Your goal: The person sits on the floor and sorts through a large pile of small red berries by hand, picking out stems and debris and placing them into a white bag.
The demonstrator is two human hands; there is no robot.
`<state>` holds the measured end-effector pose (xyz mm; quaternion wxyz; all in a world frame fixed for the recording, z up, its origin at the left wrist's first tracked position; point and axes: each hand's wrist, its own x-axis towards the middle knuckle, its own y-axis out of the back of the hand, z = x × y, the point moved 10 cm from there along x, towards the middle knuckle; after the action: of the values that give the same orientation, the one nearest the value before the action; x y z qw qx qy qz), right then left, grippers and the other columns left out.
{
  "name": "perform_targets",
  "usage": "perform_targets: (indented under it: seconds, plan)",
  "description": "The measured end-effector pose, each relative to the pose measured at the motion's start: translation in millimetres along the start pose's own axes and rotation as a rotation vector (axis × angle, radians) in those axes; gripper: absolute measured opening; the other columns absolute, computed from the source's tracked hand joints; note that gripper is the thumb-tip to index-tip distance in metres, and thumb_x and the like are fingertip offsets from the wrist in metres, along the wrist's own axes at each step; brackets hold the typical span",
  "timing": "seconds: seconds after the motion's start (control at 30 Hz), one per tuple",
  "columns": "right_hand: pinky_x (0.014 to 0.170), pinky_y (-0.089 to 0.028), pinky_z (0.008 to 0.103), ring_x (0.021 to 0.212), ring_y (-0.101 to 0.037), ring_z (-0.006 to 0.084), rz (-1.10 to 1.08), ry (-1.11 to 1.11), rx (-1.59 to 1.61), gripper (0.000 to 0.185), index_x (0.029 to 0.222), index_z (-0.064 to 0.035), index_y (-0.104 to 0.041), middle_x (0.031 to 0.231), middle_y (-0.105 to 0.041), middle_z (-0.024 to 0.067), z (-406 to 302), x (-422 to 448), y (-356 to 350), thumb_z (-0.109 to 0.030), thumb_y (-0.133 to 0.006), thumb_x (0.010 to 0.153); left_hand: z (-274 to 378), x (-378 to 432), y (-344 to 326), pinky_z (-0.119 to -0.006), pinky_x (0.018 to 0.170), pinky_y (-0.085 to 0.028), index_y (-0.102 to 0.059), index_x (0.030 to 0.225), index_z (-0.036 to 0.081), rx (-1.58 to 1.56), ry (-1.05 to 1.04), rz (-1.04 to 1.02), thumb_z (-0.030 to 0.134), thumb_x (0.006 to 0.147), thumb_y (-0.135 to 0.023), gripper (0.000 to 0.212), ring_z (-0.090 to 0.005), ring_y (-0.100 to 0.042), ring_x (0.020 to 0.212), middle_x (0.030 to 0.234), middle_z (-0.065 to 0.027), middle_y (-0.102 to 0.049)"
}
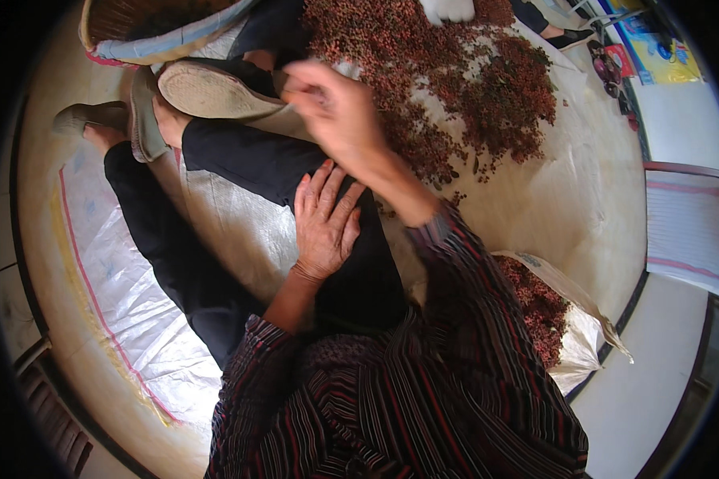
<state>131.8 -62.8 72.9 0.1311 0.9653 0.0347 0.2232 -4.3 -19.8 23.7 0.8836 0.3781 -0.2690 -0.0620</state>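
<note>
My left hand (326, 224) lies on my bent knee in dark trousers (233, 158), palm down with the fingers a little apart, holding nothing. Blurred by motion, my right hand (335, 111) is raised above that knee with its fingers curled. Whether anything is between those fingers cannot be made out. Beyond it, to the right, reddish berry clusters (389, 66), resembling Sichuan pepper, are spread over a pale sheet (575, 149). Just left of the right hand is the pale sole of another person's shoe (215, 90).
A white-gloved hand (449, 9) of another person reaches into the berries at the top. At upper left stands a woven basket (156, 51) with a cloth-bound rim. An open sack (536, 305) of red berries lies by my right elbow. Another dark shoe (569, 39) shows at upper right.
</note>
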Motion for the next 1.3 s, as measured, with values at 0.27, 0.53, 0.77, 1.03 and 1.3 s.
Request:
perform_targets:
  seconds: [0.27,0.53,0.77,1.03,1.3]
  plan:
    - [0.053,-0.048,0.0294,0.062,-0.061,0.0145,0.338,-0.602,-0.54,0.012,0.091,0.0003,-0.068,0.077,-0.067,0.0087,145.8,-167.5,293.1,-0.007,-0.061,0.083,6.4,6.4,3.9,-0.051,0.106,-0.025,-0.059,0.121,0.013,-0.015,0.008,0.006,0.015,0.082,-0.055,0.039,-0.0309,-0.037,0.131,0.137,-0.0095,-0.045]
    - [0.056,-0.048,0.0369,0.059,-0.06,0.0198,0.099,-0.693,-1.117,0.019,0.084,-0.0012,-0.067,0.073,-0.066,0.0111,188.5,-197.6,298.6,-0.019,-0.069,0.078,5.4,7.4,2.0,-0.051,0.107,-0.023,-0.059,0.12,0.012,-0.023,0.007,0.003,0.015,0.083,-0.053,0.038,-0.031,-0.037,0.13,0.137,-0.0099,-0.046]
    - [0.044,-0.041,0.0282,0.049,-0.055,0.0116,0.147,-0.894,-0.513,0.012,0.089,0.0003,-0.066,0.069,-0.065,0.0082,177.3,-211.3,290.4,-0.009,-0.066,0.081,2.3,4.6,4.8,-0.051,0.107,-0.023,-0.06,0.119,0.012,0.002,0.021,0.008,0.012,0.083,-0.053,0.037,-0.0307,-0.037,0.13,0.136,-0.0098,-0.047]
    - [0.044,-0.042,0.0244,0.054,-0.057,0.0108,0.229,-0.898,0.102,0.017,0.1,0.0024,-0.062,0.088,-0.068,0.0092,128.0,-193.8,257.4,-0.007,-0.059,0.086,11.1,12.4,3.9,-0.051,0.107,-0.025,-0.06,0.117,0.011,0.003,0.034,0.0,0.01,0.08,-0.057,0.037,-0.0307,-0.04,0.127,0.133,-0.0105,-0.048]
    - [0.06,-0.044,0.0246,0.066,-0.056,0.0097,0.051,-0.828,0.248,0.013,0.095,0.0012,-0.063,0.083,-0.064,0.0048,56.1,-150.2,201.5,-0.007,-0.06,0.086,40.8,61.2,-20.7,-0.042,0.103,-0.036,-0.042,0.133,0.009,-0.224,0.038,-0.141,0.013,0.074,-0.07,0.065,-0.0329,-0.045,0.12,0.136,-0.0142,-0.041]
